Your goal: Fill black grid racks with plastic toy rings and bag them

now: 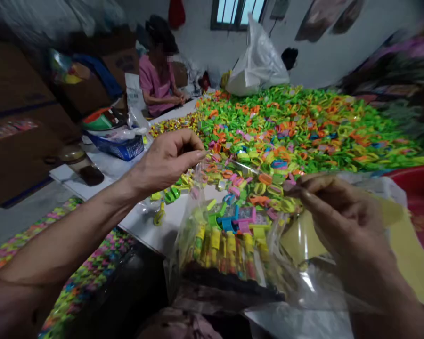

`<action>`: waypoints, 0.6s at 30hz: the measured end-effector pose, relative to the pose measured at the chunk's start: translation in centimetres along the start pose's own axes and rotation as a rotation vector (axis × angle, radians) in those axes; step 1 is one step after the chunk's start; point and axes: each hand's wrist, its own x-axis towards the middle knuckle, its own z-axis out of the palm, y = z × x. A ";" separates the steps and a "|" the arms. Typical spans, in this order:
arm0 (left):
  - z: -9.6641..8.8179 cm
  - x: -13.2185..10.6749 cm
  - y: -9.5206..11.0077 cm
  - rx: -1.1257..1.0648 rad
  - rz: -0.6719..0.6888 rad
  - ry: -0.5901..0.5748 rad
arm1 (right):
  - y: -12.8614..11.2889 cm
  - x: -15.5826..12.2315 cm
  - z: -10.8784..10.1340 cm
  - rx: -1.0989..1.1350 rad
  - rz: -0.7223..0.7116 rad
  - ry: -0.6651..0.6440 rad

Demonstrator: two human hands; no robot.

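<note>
A clear plastic bag (305, 278) hangs between my two hands, its mouth stretched apart. My left hand (173, 155) pinches one upper corner between thumb and fingers. At the opposite corner my right hand (339, 216) is closed on the film. Several yellow tubes with coloured wrapping (231, 249) stand side by side within the bag's outline. Just above them sits a row of small plastic pieces (229, 219) in green, blue, pink and yellow; whether these lie in the bag or behind its clear film I cannot tell.
A large heap of bright plastic pieces (304, 127) covers the table. Left are a blue basket (127, 148) and a jar of dark liquid (83, 167). A red basin (417, 197) stands right. Another person (159, 80) sits at the far left; a white sack (257, 66) rests behind the heap.
</note>
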 end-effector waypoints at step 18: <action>0.5 -17.8 -11.7 0.298 -0.373 -0.019 | 7.6 -11.8 9.1 0.147 0.101 -0.513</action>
